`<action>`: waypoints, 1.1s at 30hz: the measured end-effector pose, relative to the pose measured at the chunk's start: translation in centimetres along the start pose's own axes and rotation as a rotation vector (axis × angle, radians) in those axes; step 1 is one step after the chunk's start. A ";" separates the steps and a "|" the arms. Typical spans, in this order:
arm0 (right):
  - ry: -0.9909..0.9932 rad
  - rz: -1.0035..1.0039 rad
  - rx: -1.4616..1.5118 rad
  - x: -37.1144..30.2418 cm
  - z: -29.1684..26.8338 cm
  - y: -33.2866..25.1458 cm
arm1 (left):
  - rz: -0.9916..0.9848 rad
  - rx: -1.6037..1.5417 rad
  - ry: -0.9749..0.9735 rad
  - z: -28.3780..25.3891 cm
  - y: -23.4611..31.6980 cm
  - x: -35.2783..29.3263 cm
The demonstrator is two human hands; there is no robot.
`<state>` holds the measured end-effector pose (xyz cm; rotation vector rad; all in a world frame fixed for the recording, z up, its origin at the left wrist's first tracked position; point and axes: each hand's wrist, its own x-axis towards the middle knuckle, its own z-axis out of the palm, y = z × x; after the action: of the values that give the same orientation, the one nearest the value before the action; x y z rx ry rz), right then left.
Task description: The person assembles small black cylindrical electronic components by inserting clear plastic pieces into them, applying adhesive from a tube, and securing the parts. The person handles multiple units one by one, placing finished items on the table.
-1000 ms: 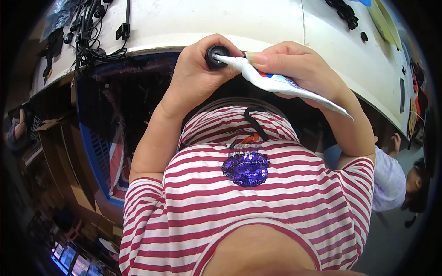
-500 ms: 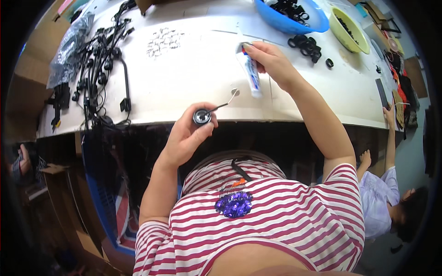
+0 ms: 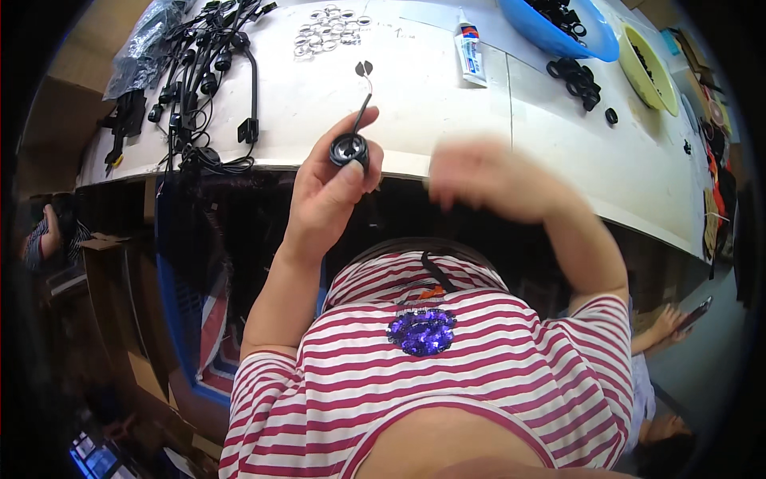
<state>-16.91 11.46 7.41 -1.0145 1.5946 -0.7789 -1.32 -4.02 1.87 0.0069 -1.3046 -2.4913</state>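
Observation:
My left hand is closed around a small round black housing with a pale, shiny inside, held just over the table's front edge. From the housing rises a short black cable ending in a thin light wire and two small dark flat pieces. My right hand is in the air in front of the table edge, smeared by motion, so its fingers cannot be read. A white and blue squeeze tube with a pointed nozzle lies on the table beyond it.
Black cables and a clear plastic bag lie at the left. Clear round discs sit at the back. Right are black rings, a blue bowl and a yellow bowl. Another person's hand holds a phone.
My right hand has let go of the tube, leaving it on the table, and has come back toward me. My left hand still holds the housing, with its cable now pointing more steeply upward.

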 end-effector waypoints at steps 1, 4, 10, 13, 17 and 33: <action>-0.023 -0.037 -0.094 -0.3 2.3 1.4 | 0.012 -0.096 -0.016 0.2 0.0 0.2; 0.223 -0.076 -0.367 1.3 8.2 7.9 | 0.081 -0.123 -0.018 0.7 -0.6 0.6; -0.029 0.093 0.417 5.7 10.5 14.6 | 0.119 0.039 -0.062 1.9 -1.8 1.1; 0.120 0.174 0.333 7.1 10.1 18.5 | 0.096 0.094 -0.043 2.4 -1.9 1.0; 0.135 0.287 0.036 6.1 9.4 16.8 | 0.094 0.141 -0.039 2.7 -2.6 0.8; 0.172 -0.119 -0.294 7.9 11.9 18.2 | 0.039 0.226 -0.070 3.1 -2.2 0.4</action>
<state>-10.20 12.32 -14.73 -1.2911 1.8479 -0.7409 -2.81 -0.53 1.92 -0.0534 -1.5932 -2.3182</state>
